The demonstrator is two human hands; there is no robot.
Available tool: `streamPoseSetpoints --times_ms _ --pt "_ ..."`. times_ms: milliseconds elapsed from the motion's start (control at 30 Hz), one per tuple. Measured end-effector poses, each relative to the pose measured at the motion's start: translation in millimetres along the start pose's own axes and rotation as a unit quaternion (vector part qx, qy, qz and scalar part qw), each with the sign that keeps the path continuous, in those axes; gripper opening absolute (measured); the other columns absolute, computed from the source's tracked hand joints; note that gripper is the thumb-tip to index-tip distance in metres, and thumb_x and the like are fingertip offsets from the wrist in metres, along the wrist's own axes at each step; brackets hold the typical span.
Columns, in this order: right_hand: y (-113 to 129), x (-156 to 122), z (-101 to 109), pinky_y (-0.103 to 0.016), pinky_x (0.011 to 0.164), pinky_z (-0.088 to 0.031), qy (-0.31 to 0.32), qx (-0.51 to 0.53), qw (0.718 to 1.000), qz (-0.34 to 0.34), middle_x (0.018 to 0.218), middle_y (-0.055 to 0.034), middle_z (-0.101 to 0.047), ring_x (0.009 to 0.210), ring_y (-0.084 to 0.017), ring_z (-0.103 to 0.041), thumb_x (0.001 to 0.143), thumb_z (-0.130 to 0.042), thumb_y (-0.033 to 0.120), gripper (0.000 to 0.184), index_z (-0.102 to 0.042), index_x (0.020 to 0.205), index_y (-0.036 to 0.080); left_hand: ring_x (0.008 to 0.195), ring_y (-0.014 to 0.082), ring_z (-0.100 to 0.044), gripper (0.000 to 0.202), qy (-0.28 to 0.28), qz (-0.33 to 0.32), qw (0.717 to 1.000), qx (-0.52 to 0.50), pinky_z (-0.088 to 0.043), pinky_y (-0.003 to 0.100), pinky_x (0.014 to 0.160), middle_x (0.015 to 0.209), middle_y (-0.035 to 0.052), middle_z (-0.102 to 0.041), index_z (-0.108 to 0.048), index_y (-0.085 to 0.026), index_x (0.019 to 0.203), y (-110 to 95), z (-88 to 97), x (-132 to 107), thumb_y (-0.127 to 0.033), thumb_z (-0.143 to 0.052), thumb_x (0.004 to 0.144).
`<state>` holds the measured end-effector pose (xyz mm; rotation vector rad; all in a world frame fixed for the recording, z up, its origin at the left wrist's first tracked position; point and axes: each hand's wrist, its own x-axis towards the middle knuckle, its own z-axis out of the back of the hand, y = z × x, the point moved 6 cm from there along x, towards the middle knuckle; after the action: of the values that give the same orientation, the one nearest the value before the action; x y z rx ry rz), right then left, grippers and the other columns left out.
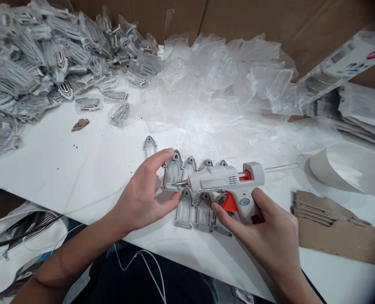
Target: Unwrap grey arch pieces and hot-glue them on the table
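Observation:
My right hand [271, 230] grips the handle of a white glue gun [228, 182], index finger on its orange trigger. The nozzle points left onto a grey arch-shaped plastic piece [172, 171]. My left hand [148, 192] pinches that piece between thumb and fingers, holding it on the white table [89, 169]. Several more grey arch pieces [195, 209] lie in two rows under and around the gun. One lone piece [150, 146] lies just beyond the rows.
A big heap of bagged parts [32, 63] fills the far left. Crumpled clear plastic bags [225, 84] cover the far middle. A white bowl [349, 166] and stacked cardboard pieces [333, 223] sit at right. Cardboard walls stand behind. A white cable [149, 266] hangs below the table edge.

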<state>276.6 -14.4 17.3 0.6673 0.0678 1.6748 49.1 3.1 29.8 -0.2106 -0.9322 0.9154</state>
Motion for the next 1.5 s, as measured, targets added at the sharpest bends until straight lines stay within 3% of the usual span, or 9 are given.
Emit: streamPoseSetpoints --times_ms 433,567,700,900,1333,1500 --pt "1.4 -0.9 0.9 -0.024 0.043 -0.023 -0.004 -0.01 1.0 0.011 0.057 0.0094 -0.021 0.05 -0.007 -0.022 0.078 -0.075 0.045 0.059 -0.02 0.072 0.025 0.129 0.0276 -0.058 0.085 -0.005 -0.001 1.0 0.007 -0.057 0.043 0.106 0.138 0.0195 -0.054 -0.035 -0.01 0.146 -1.1 1.4 0.0 -0.009 -0.079 0.074" --pt "1.8 -0.2 -0.3 -0.024 0.043 -0.023 -0.001 -0.01 1.0 0.01 0.058 0.0093 -0.02 0.05 -0.007 -0.022 0.079 -0.074 0.044 0.058 -0.019 0.073 0.025 0.129 0.0262 -0.059 0.062 -0.001 -0.017 0.999 0.033 -0.055 0.038 0.109 0.132 0.0198 -0.062 -0.052 -0.006 0.132 -3.8 3.1 1.9 -0.01 -0.078 0.076" --pt "1.7 0.1 1.2 -0.025 0.043 -0.023 -0.004 -0.016 1.0 0.011 0.057 0.0093 -0.021 0.05 -0.007 -0.022 0.079 -0.074 0.044 0.058 -0.019 0.072 0.025 0.117 0.0257 -0.067 0.041 -0.01 -0.023 0.998 0.053 -0.06 0.037 0.101 0.13 0.0209 -0.065 -0.067 -0.008 0.114 -3.9 4.9 2.7 -0.016 -0.079 0.077" --pt "2.0 0.4 3.3 -0.025 0.042 -0.022 -0.012 -0.014 1.0 0.013 0.056 0.009 -0.021 0.049 -0.008 -0.022 0.078 -0.073 0.046 0.058 -0.02 0.071 0.025 0.116 0.0271 -0.069 0.046 -0.03 -0.038 0.997 0.061 -0.062 0.041 0.097 0.129 0.0214 -0.066 -0.067 -0.008 0.12 -4.0 6.0 2.5 -0.02 -0.08 0.077" --pt "2.6 0.4 1.8 -0.025 0.043 -0.023 -0.007 -0.021 1.0 0.015 0.057 0.0087 -0.022 0.049 -0.008 -0.023 0.079 -0.072 0.046 0.057 -0.019 0.071 0.025 0.111 0.0275 -0.071 0.041 -0.032 -0.051 0.997 0.056 -0.064 0.036 0.093 0.124 0.0239 -0.068 -0.07 -0.005 0.11 -5.5 6.3 3.7 -0.022 -0.083 0.075" --pt "1.7 0.6 3.1 -0.025 0.043 -0.022 -0.008 -0.026 0.999 0.017 0.056 0.0087 -0.022 0.049 -0.007 -0.022 0.078 -0.073 0.046 0.058 -0.02 0.071 0.025 0.112 0.027 -0.07 0.043 -0.024 -0.043 0.997 0.057 -0.065 0.038 0.09 0.127 0.0222 -0.067 -0.069 -0.008 0.115 -4.3 5.2 3.0 -0.023 -0.082 0.078"
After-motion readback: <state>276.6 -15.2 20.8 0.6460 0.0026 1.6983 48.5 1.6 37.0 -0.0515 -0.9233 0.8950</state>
